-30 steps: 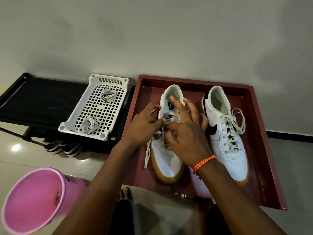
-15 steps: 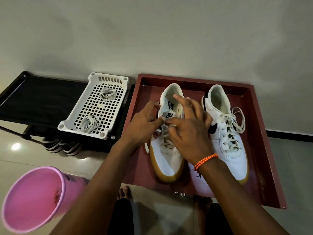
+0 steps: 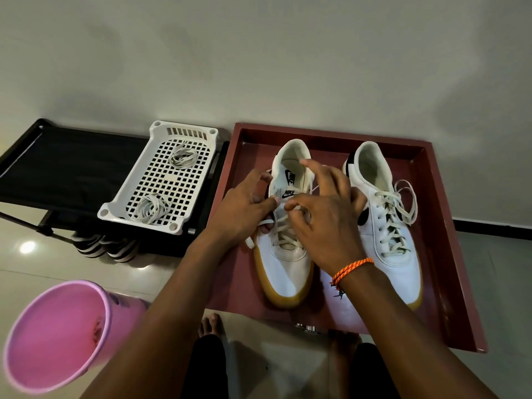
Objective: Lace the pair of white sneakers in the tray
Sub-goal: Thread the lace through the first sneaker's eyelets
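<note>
red tray (image 3: pixel 449 254) holds two white sneakers (image 3: pixel 385 223).

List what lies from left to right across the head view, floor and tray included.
Pink bucket → white basket holding coiled laces → left hand → left sneaker → right hand → right sneaker → right wall of the red tray.

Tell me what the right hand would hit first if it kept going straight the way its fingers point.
The right hand points up-left, away from the person. Going straight on, its fingers would probably meet the heel collar of the left sneaker first, then the red tray wall behind it. Depth is unclear from this single view.
</note>
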Available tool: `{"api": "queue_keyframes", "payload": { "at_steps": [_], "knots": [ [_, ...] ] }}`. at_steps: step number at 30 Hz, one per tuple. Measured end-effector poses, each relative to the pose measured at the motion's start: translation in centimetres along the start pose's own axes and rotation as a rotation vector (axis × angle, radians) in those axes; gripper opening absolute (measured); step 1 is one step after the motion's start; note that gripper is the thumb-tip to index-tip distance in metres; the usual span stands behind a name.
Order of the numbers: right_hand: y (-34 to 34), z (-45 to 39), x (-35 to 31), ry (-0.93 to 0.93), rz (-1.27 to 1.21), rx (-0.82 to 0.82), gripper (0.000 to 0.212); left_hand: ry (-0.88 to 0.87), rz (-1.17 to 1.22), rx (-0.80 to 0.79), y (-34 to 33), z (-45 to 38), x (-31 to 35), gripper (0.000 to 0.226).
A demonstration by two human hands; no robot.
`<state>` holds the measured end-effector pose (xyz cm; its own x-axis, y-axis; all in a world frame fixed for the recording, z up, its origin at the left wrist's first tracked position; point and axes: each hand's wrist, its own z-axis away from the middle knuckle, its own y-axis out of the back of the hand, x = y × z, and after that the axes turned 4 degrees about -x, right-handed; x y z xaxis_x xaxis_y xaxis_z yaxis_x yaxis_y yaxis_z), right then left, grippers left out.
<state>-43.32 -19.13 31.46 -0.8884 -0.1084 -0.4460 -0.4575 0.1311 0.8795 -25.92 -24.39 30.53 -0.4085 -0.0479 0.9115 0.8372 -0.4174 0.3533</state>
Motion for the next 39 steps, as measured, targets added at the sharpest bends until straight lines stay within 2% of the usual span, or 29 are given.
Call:
{"api": "queue_keyframes", "payload": {
  "at_steps": [3, 5, 12, 16, 20, 22, 26, 28, 30, 35, 39],
  "knots": [
    [-1.1, 0.5, -0.4, 0.053, 0.030, -0.106, 0.019, -0.002, -0.020, 0.014, 0.0, 0.1, 0.2, 0.028],
    [-1.4, 0.5, -0.4, 0.049, 0.016, -0.111, 0.019, 0.005, -0.019, 0.017, 0.0, 0.2, 0.4, 0.028],
    [0.0, -0.5, 0.6, -0.086, -0.100, 0.092, 0.017, 0.017, 0.054, 0.002, 0.0, 0.0, 0.0, 0.026],
    [-0.5, 0.0, 0.0, 0.019, -0.036, -0.003, 0.024, -0.004, -0.014, 0.020, 0.0, 0.0, 0.0, 0.026],
    [-1.4, 0.6, -0.3, 0.063, 0.043, -0.115, 0.016, 0.000, -0.016, 0.013, 0.0, 0.1, 0.3, 0.026],
    [-1.3, 0.3, -0.1, 0.035, 0.011, -0.085, 0.018, 0.002, 0.009, -0.004, 0.0, 0.1, 0.3, 0.026],
    [0.0, -0.6, 0.5, -0.087, -0.095, 0.123, 0.018, -0.004, -0.003, -0.003, 0.1, -0.3, -0.6, 0.026],
    [0.4, -0.6, 0.6, -0.116, -0.123, 0.176, 0.017, -0.001, -0.013, -0.001, 0.0, -0.4, -0.8, 0.027],
    [0.4, -0.4, 0.4, -0.082, -0.092, 0.143, 0.014, -0.005, -0.019, -0.002, 0.0, -0.4, -0.9, 0.030],
    [-0.9, 0.6, -0.5, 0.049, 0.035, -0.088, 0.014, -0.025, -0.015, 0.000, 0.1, -0.3, -0.7, 0.030],
    [-1.1, 0.4, -0.3, 0.022, 0.001, -0.054, 0.015, -0.026, 0.005, 0.014, 0.0, -0.3, -0.6, 0.025]
  ]
}}
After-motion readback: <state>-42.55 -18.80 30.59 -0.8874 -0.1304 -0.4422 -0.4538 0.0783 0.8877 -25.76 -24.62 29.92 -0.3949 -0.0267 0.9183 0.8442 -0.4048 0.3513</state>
